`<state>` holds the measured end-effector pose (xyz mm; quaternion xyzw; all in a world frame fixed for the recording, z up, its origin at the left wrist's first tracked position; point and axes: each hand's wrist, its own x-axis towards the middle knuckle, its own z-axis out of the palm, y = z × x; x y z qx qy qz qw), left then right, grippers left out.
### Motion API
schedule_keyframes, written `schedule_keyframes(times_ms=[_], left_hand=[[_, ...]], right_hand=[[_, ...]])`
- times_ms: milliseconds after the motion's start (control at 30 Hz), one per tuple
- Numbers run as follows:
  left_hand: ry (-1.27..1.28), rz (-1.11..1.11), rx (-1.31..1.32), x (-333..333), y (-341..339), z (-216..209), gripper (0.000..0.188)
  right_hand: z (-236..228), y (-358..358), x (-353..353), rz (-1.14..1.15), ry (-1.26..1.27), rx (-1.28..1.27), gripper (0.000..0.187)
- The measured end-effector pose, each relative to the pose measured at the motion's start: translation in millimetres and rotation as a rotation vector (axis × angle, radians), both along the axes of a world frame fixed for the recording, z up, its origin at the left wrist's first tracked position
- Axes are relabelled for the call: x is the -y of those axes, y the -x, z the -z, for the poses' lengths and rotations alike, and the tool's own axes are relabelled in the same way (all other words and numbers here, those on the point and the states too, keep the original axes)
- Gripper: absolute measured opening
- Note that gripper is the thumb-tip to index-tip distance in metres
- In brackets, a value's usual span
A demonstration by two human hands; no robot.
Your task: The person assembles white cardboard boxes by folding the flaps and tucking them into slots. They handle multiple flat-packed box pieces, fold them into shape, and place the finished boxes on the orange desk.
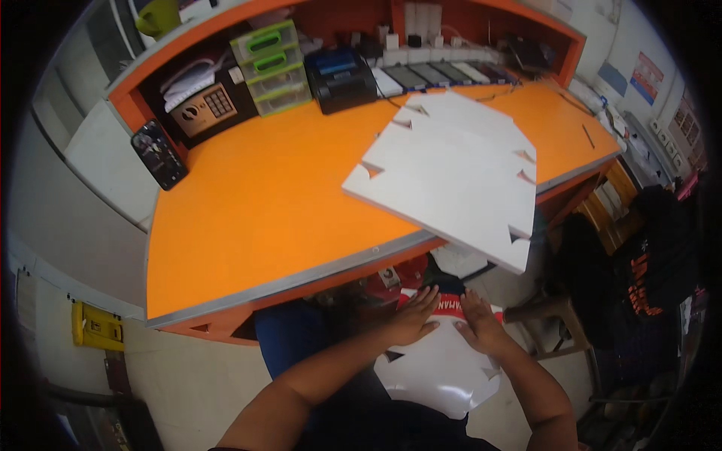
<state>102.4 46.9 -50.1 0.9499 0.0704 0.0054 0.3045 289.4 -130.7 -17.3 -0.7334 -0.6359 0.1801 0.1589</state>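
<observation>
A glossy white die-cut sheet point(444, 368) with notched sides and a red printed band near its far end lies across my lap. My left hand point(416, 317) rests palm down on its far left part, fingers stretched forward. On the far right part lies my right hand point(480, 325), its fingers also extended over the red band. Both hands are open and press on the surface; the sheet's far edge is partly hidden by them. Ahead, a thick stack of white notched sheets point(459, 169) sits on the orange desk point(263, 218) and overhangs its front edge.
Along the desk's back stand a safe point(207, 109), clear drawers with green handles point(272, 71), a black printer point(342, 79) and a row of phones point(432, 74). A phone point(159, 154) leans at the left end. A chair point(556, 323) is at my right.
</observation>
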Motion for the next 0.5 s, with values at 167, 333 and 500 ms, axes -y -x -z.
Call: schedule_keyframes(times_ms=[167, 333, 500], left_hand=[[-0.018, 0.041, 0.058, -13, -22, 11, 0.047], [0.108, -0.177, 0.149, -18, -81, 16, 0.021], [0.056, -0.236, -0.161, -12, -77, -22, 0.038]], right_hand=[[12, -19, -2, 0.094, 0.0, -0.225, 0.051], [17, -40, -34, 0.306, -0.105, -0.336, 0.029], [2, -32, -46, 0.298, 0.182, 0.01, 0.046]])
